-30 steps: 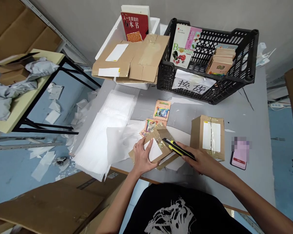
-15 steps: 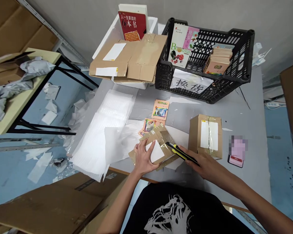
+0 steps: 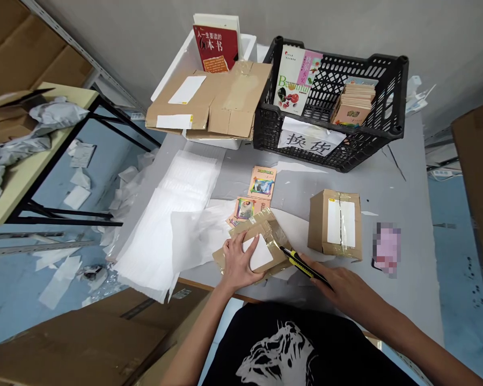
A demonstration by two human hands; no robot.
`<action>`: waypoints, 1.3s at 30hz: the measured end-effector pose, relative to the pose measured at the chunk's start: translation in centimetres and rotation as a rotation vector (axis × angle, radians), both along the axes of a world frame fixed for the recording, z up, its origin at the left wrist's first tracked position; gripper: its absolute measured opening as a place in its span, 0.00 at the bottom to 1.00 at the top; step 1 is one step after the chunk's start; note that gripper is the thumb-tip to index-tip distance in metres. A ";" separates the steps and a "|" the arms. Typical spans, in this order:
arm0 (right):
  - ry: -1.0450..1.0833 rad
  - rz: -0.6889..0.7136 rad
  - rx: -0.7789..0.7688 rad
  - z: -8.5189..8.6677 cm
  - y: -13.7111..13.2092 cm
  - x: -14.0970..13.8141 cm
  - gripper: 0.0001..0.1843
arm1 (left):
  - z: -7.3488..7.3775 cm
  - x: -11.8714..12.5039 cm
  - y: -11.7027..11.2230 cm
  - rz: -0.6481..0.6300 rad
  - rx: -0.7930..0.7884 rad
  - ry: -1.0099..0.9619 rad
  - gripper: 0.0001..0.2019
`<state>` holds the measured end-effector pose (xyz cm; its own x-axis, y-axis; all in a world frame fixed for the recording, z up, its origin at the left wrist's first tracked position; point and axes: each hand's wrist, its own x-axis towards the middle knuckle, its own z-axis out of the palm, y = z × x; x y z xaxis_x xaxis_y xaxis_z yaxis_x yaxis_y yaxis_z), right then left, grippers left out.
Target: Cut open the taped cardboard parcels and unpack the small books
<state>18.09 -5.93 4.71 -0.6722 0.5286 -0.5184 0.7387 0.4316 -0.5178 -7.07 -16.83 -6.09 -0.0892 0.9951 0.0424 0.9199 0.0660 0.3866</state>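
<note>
Lowered since the earlier view, the yellow-and-black utility knife (image 3: 304,266) now slants down in the right hand (image 3: 340,284), its tip at the edge of the taped cardboard parcel (image 3: 261,233). That hand is clenched around the knife's handle. The left hand (image 3: 238,262) lies open, fingers spread, pressing on the parcel just beside its white label (image 3: 260,253). The parcel lies flat on the grey worktop (image 3: 390,305), in front of the black plastic crate (image 3: 330,110).

A paper sign (image 3: 310,142) hangs on the crate's near side, reading 换货. Inside the crate stand a book (image 3: 293,80) with "Beautiful" in green on its cover and a stack of small books (image 3: 354,102). Left of the crate, a red book (image 3: 215,48) reads 人一生要读的60本书, partly hidden behind a flattened carton (image 3: 201,102).

Nearer the parcel lie two small picture books (image 3: 261,182), their titles too small to read, and white foam sheets (image 3: 165,230). Right of the parcel stands a taped cardboard box (image 3: 334,225). Beyond it, a pixelated patch (image 3: 387,249) hides whatever lies there.
</note>
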 end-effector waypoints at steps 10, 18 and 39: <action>0.239 -0.543 -0.063 1.3 -0.5 -1.4 0.32 | 7.1 -0.7 2.2 0.530 -0.160 -0.083 0.43; 0.434 -0.716 -0.241 -2.4 -4.9 -9.0 0.32 | 8.0 -5.3 -0.7 0.820 -0.107 -0.027 0.46; 0.406 -0.941 -0.204 -8.2 -6.1 -10.6 0.36 | 3.7 -12.4 6.2 -0.594 -0.168 0.026 0.35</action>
